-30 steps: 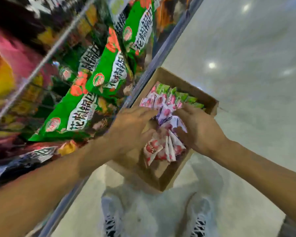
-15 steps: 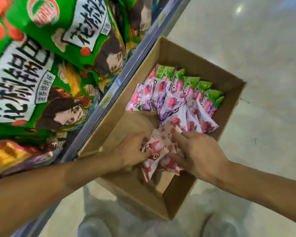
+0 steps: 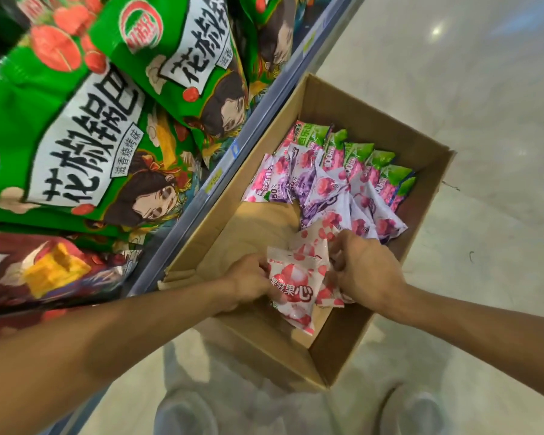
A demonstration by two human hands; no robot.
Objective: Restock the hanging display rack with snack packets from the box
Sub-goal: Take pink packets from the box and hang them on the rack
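In the head view, a brown cardboard box [image 3: 371, 127] is seen on the pale glossy floor [image 3: 484, 89], its long left wall set against the grey shelf edge [image 3: 264, 111] that runs from 7 o'clock up to 1 o'clock.

Inside the box, at its 12 o'clock end, a row of pink packets with green tops [image 3: 368, 164] is stood on edge, and just below them a loose fan of white, pink and purple packets [image 3: 324, 196] is spread. The box's bare bottom is shown at its 9 o'clock side.

At the 6 o'clock end of the box, a small bunch of white-and-red snack packets [image 3: 296, 277] is held between both hands. The left hand [image 3: 248, 284] is closed on the bunch's left edge, its grip clamped on the packets. The right hand [image 3: 363, 271] is curled over the right edge, fingers pinching the packets; part of the bunch is hidden beneath it.

From 8 o'clock to 12 o'clock, the view is filled by large green snack bags [image 3: 85, 130] hung on the rack, which overlap the shelf edge. A dark red bag with a yellow picture [image 3: 44, 271] is seen at 8 o'clock. At 6 o'clock, grey trousers [image 3: 201, 365] and a shoe [image 3: 415, 409] are blurred.
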